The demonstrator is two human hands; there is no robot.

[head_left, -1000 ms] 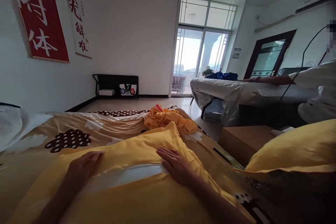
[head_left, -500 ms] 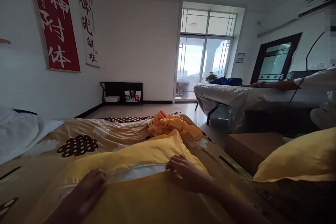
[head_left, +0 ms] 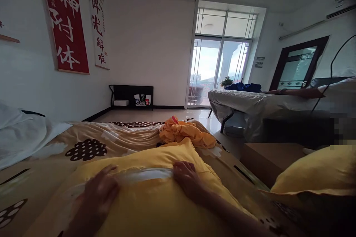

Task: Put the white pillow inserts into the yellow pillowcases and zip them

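A yellow pillowcase [head_left: 155, 203] lies on the bed in front of me, filled out by a white pillow [head_left: 152, 173] that shows through a slit-like opening. My left hand [head_left: 100, 192] is at the left end of this opening, its fingers curled on the yellow cloth and somewhat blurred. At the opening's right end, my right hand [head_left: 185, 177] has its fingers bent over the pillowcase edge, gripping the cloth. The fingertips of both hands are partly hidden.
Crumpled orange cloth [head_left: 185, 133] lies beyond the pillow on the patterned bed sheet [head_left: 114, 144]. To the right are a cardboard box [head_left: 272, 157] and another yellow pillow [head_left: 317, 166]. Behind them, a person's arm [head_left: 303, 92] rests on a plastic-covered table [head_left: 241, 98].
My hands have come slightly closer together, and the opening between them looks shorter. The left hand shifted right and the right hand slightly left. The view has turned a little left.
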